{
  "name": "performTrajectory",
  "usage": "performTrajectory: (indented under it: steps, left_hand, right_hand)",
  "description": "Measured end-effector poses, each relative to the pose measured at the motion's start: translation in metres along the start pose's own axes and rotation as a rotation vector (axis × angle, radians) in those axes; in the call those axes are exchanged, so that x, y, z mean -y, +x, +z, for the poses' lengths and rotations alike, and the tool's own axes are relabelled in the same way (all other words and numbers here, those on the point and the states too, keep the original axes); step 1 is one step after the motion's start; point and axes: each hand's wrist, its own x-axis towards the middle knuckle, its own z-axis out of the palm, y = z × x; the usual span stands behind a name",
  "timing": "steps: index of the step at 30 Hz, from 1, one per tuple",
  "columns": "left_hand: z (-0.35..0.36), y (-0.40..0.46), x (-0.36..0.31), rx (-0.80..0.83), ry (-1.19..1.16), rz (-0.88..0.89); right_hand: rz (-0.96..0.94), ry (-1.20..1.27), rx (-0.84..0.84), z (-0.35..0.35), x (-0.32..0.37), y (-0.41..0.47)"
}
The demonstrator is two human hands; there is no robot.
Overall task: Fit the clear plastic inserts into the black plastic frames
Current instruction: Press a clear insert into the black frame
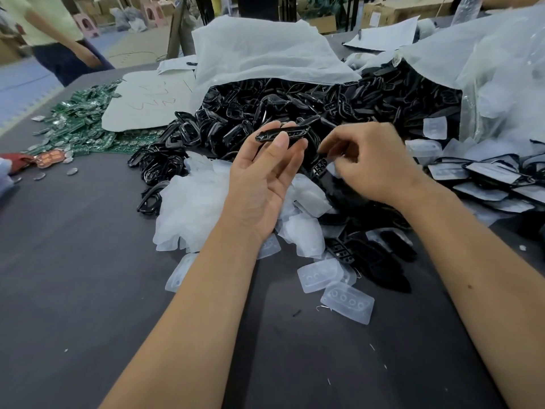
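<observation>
A black plastic frame (282, 134) is pinched edge-up between the thumb and fingertips of the left hand (259, 184), raised over the heap of clear inserts (194, 202). The right hand (371, 160), fingers curled, reaches down into the pile just right of it; whether an insert is grasped cannot be told. An insert is apparently being fetched; next it must be aligned with the frame's opening and pressed in.

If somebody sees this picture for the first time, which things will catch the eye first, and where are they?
First comes the big heap of black frames spilling from a white bag at the centre back. In front of it the left hand holds one black frame up, with clear inserts piled below. Green circuit boards lie far left.
</observation>
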Motion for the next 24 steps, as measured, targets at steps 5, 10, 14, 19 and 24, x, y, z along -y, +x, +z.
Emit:
performTrajectory:
  steps: [5, 10, 14, 19, 24]
  left_hand:
    - [-0.001, 0.0, 0.0, 0.001, -0.008, -0.016]
    - [-0.002, 0.001, 0.001, 0.007, -0.002, -0.019]
    - [-0.001, 0.001, 0.0, 0.016, 0.006, -0.01]
    - [-0.001, 0.0, -0.002, 0.001, -0.047, -0.017]
    - [0.0, -0.004, -0.004, -0.016, -0.036, -0.009]
  right_hand:
    - [-0.027, 0.074, 0.418, 0.008, 0.01, 0.001]
    - [0.012, 0.171, 0.397, 0.011, 0.002, 0.002]
    - [0.084, 0.512, 0.159, 0.017, -0.001, -0.003]
    - [0.21, 0.858, 0.032, 0.022, 0.002, -0.004]
    - [0.198, 0.93, 0.009, 0.031, 0.007, -0.012]
